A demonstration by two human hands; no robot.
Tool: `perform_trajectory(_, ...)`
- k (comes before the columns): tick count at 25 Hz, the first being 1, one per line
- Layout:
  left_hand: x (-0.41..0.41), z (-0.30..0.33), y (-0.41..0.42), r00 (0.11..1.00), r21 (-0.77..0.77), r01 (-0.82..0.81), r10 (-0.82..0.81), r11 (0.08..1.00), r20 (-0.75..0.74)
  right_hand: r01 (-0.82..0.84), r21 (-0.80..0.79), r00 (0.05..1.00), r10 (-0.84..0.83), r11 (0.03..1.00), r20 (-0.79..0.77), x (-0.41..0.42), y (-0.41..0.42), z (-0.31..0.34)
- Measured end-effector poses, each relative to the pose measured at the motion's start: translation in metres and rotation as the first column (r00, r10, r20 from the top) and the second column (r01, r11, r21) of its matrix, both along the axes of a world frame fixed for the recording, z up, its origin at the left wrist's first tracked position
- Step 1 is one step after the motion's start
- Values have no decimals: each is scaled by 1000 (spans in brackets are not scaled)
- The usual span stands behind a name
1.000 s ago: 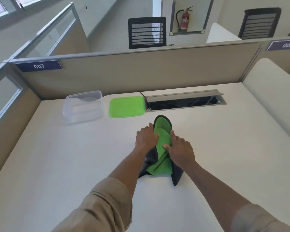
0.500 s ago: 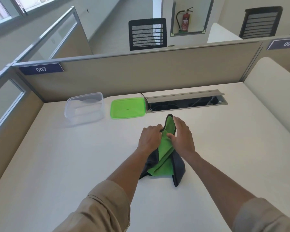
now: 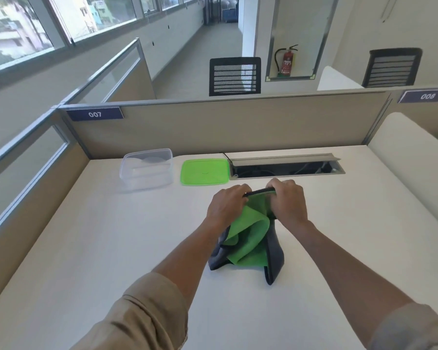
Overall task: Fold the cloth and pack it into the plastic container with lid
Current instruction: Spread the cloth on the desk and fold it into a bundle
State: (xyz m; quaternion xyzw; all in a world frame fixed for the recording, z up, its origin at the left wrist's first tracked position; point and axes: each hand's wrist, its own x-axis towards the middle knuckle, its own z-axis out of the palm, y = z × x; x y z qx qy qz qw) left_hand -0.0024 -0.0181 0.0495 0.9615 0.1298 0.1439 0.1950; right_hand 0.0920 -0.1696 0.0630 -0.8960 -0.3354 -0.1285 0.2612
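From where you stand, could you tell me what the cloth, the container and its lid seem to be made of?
Cloth: soft fabric, probably microfibre; matte green face, dark grey back, draping in loose folds.
Container: clear, slightly cloudy plastic; the desk shows through its walls.
Lid: bright green plastic, smooth and semi-glossy, with a moulded raised rim.

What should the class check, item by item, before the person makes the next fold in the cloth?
1. Both hands grip the far edge of the green and grey cloth: left hand, right hand. Ok.
2. Cloth lies flat and smooth: not ok, bunched.
3. Clear plastic container open: ok.
4. Container empty: cannot tell.
5. Green square lid off, beside container: ok.
6. White desk bare around cloth: ok.
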Motion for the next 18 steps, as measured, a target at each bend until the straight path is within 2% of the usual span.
perform_trajectory(7,-42,13,41,970,42,-244,243,969,20,-1,130,968,-32,991,251,-15,7,66)
perform_trajectory(16,-74,83,102,878,-12,-446,440,895,188,93,211,931,-161,973,329,6,-4,111)
perform_trajectory(18,-73,102,108,840,-85,-482,487,872,237,93,205,917,-164,974,364,10,-5,120)
